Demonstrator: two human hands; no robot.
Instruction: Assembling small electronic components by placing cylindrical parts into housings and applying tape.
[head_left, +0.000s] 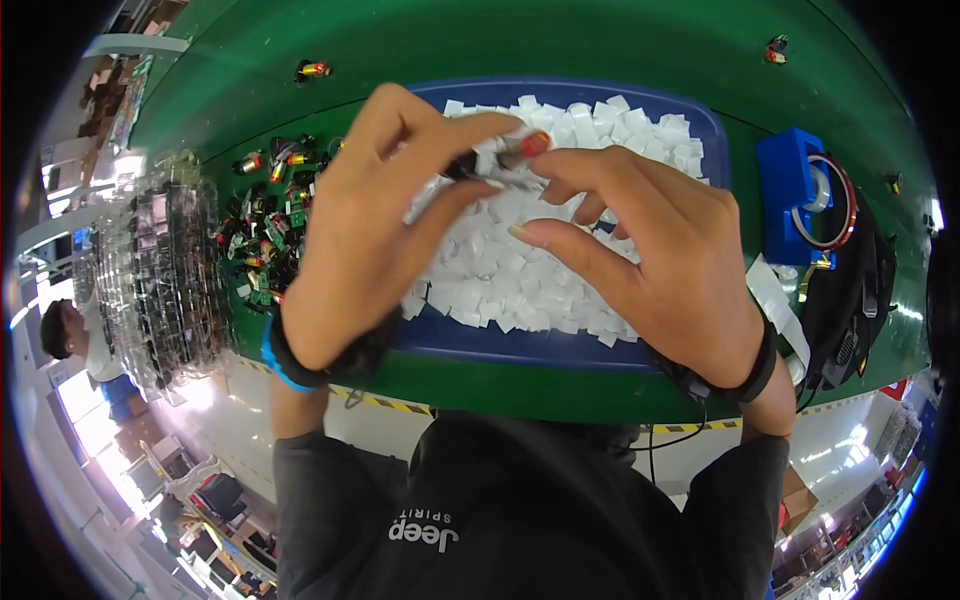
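My left hand (pixel 390 200) is over the left half of a blue tray (pixel 440 345). Between its thumb and fingers is a small electronic part (pixel 520 150) with a dark end and a red-orange cylindrical end, smeared by motion. My right hand (pixel 650 240) is just right of the part, its thumb and index finger apart and nothing seen between them. The right index fingertip is close to the red-orange end; whether it touches I cannot tell. Many small white square pieces (pixel 490 280) fill the tray below both hands.
A pile of similar electronic parts (pixel 265 235) lies left of the tray, beside stacked clear plastic trays (pixel 160 270). Single parts (pixel 314 70) lie farther off. At right are a blue tape dispenser (pixel 785 190), a white strip (pixel 778 305) and a black bag (pixel 855 310).
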